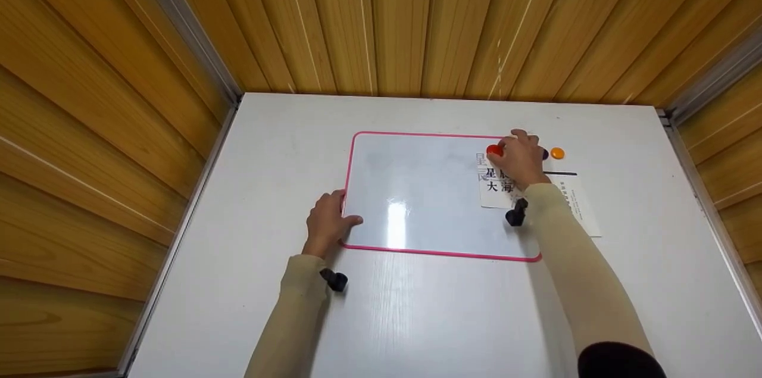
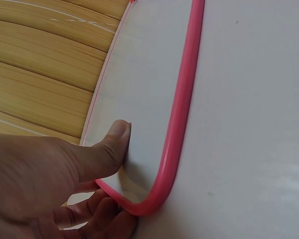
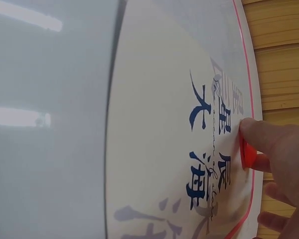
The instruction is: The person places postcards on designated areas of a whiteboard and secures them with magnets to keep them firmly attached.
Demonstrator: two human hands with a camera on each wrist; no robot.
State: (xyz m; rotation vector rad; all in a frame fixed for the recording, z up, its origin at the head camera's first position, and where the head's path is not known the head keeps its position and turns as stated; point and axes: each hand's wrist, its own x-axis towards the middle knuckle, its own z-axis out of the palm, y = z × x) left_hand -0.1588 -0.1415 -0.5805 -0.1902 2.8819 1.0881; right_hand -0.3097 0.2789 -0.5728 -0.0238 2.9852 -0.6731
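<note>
A whiteboard (image 1: 417,187) with a pink rim lies over the white table. My left hand (image 1: 326,220) grips its left edge, thumb on the white face; in the left wrist view the fingers (image 2: 107,216) curl under the pink rim (image 2: 177,119). At the board's upper right, my right hand (image 1: 522,158) pinches a red round magnet (image 1: 493,150) between thumb and fingers. The magnet (image 3: 248,152) is at the top edge of a pale printed card (image 3: 154,114) with large dark characters. In the head view my hand and wrist hide part of this card (image 1: 491,199).
Right of the board, an orange round magnet (image 1: 557,153) and a partly hidden dark one (image 1: 545,154) lie on the white table (image 1: 381,312). Another printed sheet (image 1: 586,211) lies partly under my right forearm. Wood-look panels (image 1: 399,21) wall in the back and sides.
</note>
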